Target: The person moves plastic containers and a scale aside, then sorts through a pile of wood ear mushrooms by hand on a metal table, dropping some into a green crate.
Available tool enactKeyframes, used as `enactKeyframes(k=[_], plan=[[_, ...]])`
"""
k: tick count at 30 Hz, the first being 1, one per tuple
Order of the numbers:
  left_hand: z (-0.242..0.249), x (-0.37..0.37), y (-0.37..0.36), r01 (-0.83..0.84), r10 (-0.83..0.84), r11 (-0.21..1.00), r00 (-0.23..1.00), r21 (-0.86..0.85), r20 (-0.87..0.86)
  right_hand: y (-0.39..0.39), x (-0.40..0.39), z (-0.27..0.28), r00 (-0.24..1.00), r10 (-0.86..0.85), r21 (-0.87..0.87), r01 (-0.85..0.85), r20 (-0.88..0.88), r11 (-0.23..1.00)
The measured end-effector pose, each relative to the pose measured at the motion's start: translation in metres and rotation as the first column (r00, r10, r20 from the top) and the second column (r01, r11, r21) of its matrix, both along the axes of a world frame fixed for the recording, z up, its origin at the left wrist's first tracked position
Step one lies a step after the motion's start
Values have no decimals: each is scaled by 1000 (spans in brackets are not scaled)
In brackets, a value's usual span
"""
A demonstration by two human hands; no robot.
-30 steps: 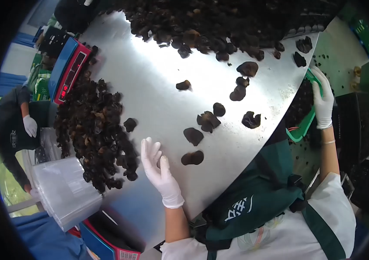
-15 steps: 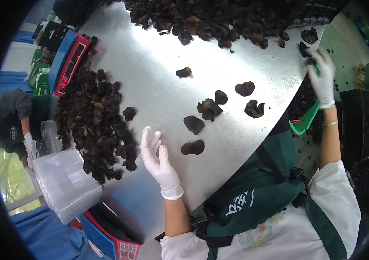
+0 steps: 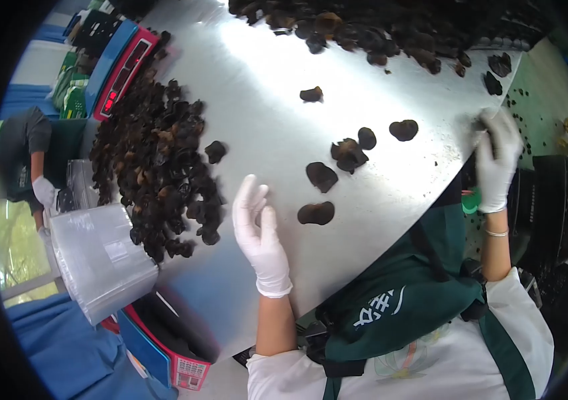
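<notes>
My left hand, in a white glove, is raised over the metal table. Its fingers are loosely curved and apart, with nothing in them. To its right lie several loose dark wood ear mushrooms, the nearest being a flat wood ear. At the table's right edge, my gloved right hand is bent with its fingertips closed round a dark, motion-blurred piece that looks like a wood ear mushroom. Left of my left hand spreads a pile of wood ears.
A larger wood ear heap covers the far side. A red-and-blue scale stands upper left and another scale lower left. Clear plastic bags lie near a co-worker's gloved hand. Black crates stand at right.
One loose wood ear is gone from the table's right part, and a dark piece shows at my right fingertips. My right hand has moved down beside the table edge. The view has shifted slightly.
</notes>
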State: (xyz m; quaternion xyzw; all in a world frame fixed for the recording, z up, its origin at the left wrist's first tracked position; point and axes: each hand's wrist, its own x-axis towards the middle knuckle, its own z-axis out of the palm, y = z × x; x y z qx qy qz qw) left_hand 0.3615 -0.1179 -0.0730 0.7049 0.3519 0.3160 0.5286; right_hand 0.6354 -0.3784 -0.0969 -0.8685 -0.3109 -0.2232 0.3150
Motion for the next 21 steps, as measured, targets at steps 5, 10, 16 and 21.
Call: enactKeyframes(k=[5,10,16,21], plan=[[6,8,-6,339,-267,884,931,321,-249,8,-7,8,999,35,-69,-35,-7,997],[-5,12,-9,411,-309,815,905,409,-293,102,-51,20,919,338,-345,-389,-200,854],[-2,-3,12,-281,286,945,958,166,-7,203,-105,37,609,791,-24,-793,-50,609],[7,-14,13,-307,394,845,911,438,-121,240,-42,41,839,457,-261,-531,-294,806]])
